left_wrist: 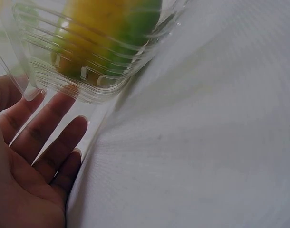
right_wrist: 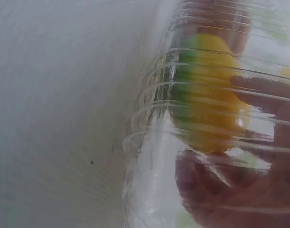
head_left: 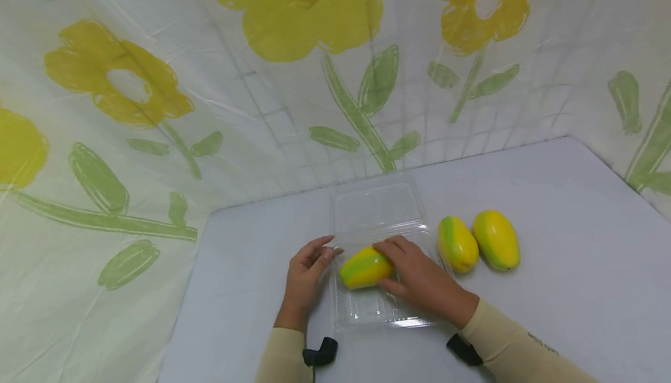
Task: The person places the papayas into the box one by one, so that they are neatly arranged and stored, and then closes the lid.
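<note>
A clear plastic clamshell container (head_left: pixel 362 316) lies on the table with its lid (head_left: pixel 374 205) folded back. Inside its base, a glossy yellow-and-green papaya (head_left: pixel 367 268) lies slantwise, its skin also showing through the ribbed wall in the left wrist view (left_wrist: pixel 102 38). My right hand (head_left: pixel 421 278) grips the papaya's right end, thumb on the near side and fingers over the top. At the container's left edge, my left hand (head_left: pixel 306 275) pinches the rim between thumb and fingers; the other fingers (left_wrist: pixel 64 142) are spread below. Seen through plastic, the right fingers are partly blurred.
Two more papayas, one (head_left: pixel 458 244) beside the container and another (head_left: pixel 495 240) farther right, lie on the white table (head_left: pixel 576 226). A flower-patterned sheet (head_left: pixel 251 133) hangs behind the table and along its left side.
</note>
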`<state>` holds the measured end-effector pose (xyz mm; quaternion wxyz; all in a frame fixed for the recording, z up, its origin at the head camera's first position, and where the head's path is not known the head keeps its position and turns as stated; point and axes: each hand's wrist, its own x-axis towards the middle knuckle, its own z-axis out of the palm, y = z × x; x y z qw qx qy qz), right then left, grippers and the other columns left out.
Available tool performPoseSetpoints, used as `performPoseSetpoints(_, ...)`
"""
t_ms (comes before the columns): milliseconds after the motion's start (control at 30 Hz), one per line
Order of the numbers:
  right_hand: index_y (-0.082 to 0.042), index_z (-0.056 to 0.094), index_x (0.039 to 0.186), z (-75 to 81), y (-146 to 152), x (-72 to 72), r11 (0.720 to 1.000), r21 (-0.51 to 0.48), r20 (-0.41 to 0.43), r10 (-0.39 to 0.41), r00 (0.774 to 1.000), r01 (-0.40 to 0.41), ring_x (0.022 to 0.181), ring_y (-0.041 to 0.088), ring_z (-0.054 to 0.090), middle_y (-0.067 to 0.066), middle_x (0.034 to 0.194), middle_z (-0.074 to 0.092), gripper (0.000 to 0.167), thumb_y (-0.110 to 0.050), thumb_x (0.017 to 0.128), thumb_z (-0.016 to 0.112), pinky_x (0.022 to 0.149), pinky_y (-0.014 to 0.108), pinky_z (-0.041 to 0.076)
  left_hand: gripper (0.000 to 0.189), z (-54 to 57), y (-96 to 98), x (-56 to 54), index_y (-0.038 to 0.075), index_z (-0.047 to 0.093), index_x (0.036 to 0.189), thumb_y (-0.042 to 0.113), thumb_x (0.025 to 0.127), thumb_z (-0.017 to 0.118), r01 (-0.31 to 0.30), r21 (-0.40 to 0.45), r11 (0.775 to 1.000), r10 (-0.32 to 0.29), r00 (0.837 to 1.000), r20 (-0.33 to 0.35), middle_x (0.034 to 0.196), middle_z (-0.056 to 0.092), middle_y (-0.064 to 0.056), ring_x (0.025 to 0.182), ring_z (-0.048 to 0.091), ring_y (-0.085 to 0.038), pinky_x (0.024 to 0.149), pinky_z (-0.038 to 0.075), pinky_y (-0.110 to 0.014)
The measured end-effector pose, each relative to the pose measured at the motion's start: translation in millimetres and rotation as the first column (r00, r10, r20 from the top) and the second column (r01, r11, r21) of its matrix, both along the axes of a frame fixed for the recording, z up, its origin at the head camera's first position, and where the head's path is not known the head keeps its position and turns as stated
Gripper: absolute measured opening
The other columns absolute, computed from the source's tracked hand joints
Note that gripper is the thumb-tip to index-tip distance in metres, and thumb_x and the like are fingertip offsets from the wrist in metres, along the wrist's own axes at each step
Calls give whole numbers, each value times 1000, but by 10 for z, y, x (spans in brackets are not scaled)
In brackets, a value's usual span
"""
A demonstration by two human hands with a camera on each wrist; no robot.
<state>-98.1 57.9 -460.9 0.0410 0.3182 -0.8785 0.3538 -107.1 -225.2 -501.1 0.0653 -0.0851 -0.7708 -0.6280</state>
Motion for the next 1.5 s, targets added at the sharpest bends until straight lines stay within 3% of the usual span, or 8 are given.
performPoseSetpoints(300,-8,61,141,-17,20,0,997,-59,122,-39,992,46,105,16,62,0,124,58,56,-26,96,88,92,36,59,31,2,4,7,13,74,139,21,110,68,-10,-3,1000,10,1000,18,113,80,-5,113,72,-26,105,52,-31)
performPoseSetpoints(633,-7,57,146,-26,28,-15,996,-94,155,7,988,8,114,17,61,4,133,56,59,-22,97,86,98,36,58,31,13,12,13,14,74,140,22,110,67,-9,-3,1000,9,1000,20,113,80,-4,114,71,-26,107,51,-32)
performPoseSetpoints(1067,-6,59,145,26,19,-4,997,-74,132,8,991,2,126,24,58,6,138,59,62,-24,94,89,110,49,50,32,2,8,7,13,74,140,22,110,69,-8,5,1000,8,1000,19,113,80,-5,113,71,-26,106,51,-31)
performPoseSetpoints(1500,-6,60,144,39,29,2,995,-92,70,41,997,-34,125,27,59,6,138,61,57,-20,96,87,109,52,50,31,2,16,14,16,74,140,24,110,68,-19,-11,1000,20,1000,24,114,80,-3,113,71,-26,107,51,-32)
